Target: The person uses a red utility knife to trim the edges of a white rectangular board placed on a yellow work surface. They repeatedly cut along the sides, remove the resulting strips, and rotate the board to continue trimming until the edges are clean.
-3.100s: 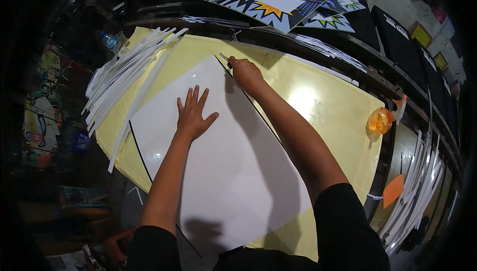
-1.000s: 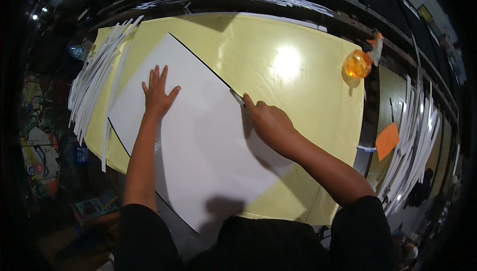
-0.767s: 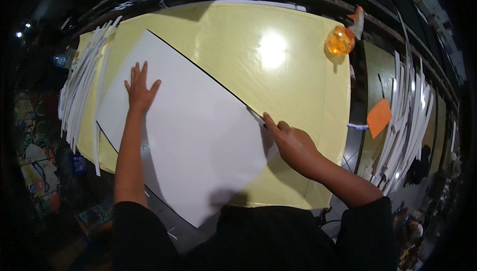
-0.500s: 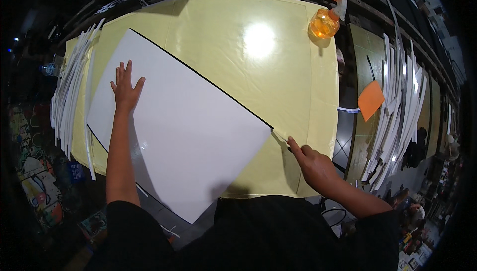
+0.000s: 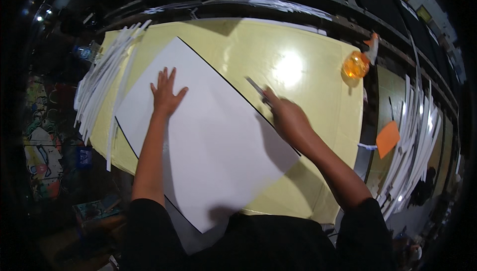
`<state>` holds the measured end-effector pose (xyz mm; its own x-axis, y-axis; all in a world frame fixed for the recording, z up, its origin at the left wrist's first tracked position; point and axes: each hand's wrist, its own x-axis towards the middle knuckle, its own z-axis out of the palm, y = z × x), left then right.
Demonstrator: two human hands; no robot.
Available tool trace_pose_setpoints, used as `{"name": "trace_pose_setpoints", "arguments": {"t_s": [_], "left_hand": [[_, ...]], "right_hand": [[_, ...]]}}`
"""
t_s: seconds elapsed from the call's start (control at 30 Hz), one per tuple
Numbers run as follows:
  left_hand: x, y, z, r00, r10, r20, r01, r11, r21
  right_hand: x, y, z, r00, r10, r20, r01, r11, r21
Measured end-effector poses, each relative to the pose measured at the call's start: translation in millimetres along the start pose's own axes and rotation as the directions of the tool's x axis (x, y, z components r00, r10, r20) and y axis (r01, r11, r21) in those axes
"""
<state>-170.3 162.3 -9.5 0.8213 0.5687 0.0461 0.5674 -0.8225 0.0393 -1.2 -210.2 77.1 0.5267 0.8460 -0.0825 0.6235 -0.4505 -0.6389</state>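
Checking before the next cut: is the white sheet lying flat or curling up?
Flat: the white sheet lies spread on the yellow mat, left hand pressing it.

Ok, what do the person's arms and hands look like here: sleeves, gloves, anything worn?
Both forearms are bare, with black sleeves ending just above the elbows. The left hand and right hand wear no gloves. No watch, ring or band shows on either wrist, though the picture is too dim to rule out small items.
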Motion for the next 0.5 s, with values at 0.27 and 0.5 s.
{"name": "trace_pose_setpoints", "arguments": {"t_s": [0.27, 0.5], "left_hand": [[1.6, 14.2, -12.6, 0.999, -0.001, 0.047, 0.003, 1.000, -0.029], [-5.2, 14.5, -23.0, 0.996, -0.054, 0.076, 0.060, 0.996, -0.071]], "right_hand": [[261.4, -60.7, 76.4, 0.990, -0.117, -0.078, 0.112, 0.992, -0.063], [310.3, -76.0, 105.8, 0.980, -0.173, -0.100, 0.163, 0.981, -0.103]]}}
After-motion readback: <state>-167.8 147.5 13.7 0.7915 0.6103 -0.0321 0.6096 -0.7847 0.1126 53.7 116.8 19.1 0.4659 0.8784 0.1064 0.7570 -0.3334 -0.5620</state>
